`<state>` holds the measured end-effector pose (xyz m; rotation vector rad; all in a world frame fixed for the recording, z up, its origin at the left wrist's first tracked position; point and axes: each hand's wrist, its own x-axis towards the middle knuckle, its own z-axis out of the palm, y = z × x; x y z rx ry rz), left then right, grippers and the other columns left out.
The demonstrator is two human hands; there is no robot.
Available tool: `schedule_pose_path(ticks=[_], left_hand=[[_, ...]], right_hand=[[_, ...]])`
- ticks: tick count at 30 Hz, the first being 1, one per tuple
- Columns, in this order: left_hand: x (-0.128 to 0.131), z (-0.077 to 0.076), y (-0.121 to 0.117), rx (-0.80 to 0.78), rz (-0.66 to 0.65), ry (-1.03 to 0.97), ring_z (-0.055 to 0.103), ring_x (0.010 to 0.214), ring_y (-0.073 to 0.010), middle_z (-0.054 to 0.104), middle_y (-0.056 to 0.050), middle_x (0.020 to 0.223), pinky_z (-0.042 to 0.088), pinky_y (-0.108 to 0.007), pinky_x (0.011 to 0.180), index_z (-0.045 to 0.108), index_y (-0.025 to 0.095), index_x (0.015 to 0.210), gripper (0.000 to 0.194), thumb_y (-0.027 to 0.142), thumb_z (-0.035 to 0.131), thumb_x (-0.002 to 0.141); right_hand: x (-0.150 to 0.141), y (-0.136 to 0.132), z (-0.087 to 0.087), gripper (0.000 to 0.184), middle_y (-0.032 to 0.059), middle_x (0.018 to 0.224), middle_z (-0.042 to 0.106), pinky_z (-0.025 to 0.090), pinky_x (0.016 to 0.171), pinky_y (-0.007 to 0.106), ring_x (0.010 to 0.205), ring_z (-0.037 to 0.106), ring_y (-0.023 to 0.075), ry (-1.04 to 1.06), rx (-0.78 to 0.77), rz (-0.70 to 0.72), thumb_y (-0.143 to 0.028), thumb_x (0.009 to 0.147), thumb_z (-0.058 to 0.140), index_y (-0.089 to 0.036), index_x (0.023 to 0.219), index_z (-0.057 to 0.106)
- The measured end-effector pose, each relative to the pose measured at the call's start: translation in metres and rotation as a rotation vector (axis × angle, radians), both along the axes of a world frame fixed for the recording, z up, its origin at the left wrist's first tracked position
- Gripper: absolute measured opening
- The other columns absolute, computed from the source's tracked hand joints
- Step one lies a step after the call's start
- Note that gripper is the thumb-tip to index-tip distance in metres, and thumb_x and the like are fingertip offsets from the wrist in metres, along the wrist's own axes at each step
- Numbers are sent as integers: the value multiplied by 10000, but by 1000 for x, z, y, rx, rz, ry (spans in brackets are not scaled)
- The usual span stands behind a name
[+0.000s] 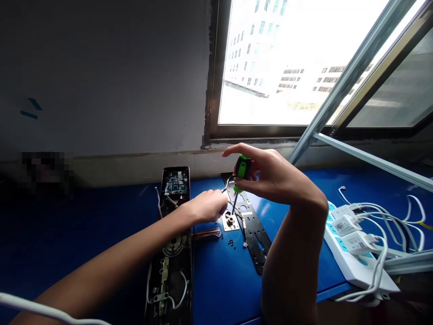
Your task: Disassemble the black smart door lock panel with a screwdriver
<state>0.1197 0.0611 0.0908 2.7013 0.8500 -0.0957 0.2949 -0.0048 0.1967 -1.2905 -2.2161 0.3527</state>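
My right fingers [246, 148] grip the screwdriver [242, 169], tip at the metal plate [233, 226]; my left fingers [220, 203] curl at its left; their hold I cannot tell

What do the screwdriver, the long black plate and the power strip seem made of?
Screwdriver handle: probably plastic, coloured green and black; its slim grey shaft suggests metal.
Long black plate: likely coated metal, thin with neat cutouts.
Power strip: smooth white casing, probably plastic.
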Motion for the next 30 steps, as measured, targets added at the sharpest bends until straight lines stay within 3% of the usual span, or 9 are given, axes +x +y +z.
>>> schedule_pose_path(ticks=[6,12,17,24,28,30], left_hand=[[5,-21,16,-14,-6,56,551,574,-168,637,-41,707,351,-276,528,658,175,692,157,32,601,725],[3,-25,18,-54,-19,105,527,555,-162,623,-40,682,362,-275,528,647,177,682,115,87,603,738],[1,-18,14,-32,-39,118,503,531,-168,620,-60,654,353,-294,522,656,172,668,204,166,542,837],[-2,-8,4,88,-36,99,529,525,-178,624,-68,670,340,-308,517,626,164,640,236,109,529,848],[-28,11,-12,181,-17,-5,649,750,-228,690,-86,856,453,-335,652,684,163,795,235,163,509,952],[-53,18,-18,227,-15,-187,676,906,-232,711,-79,1009,506,-343,769,727,181,949,200,195,531,986]], right_hand=[[1,1,-1,570,-44,772,608,447,593,260,651,518,113,39,39,38,-83,758,656,-250,1301,621],[2,1,-1,576,-66,704,557,418,556,250,613,480,103,44,55,31,-55,739,659,-252,1280,635],[2,3,-1,572,-67,701,566,421,555,252,608,485,103,44,60,36,-60,741,662,-252,1279,636],[-6,5,-2,564,-20,864,675,495,632,271,688,587,121,18,45,74,-85,766,661,-234,1309,624],[-13,7,-2,557,-13,885,686,531,666,282,725,623,131,35,37,141,-89,788,661,-236,1323,608],[-18,7,-3,546,-18,866,681,551,680,289,726,634,132,59,31,190,-108,818,662,-243,1342,591]])
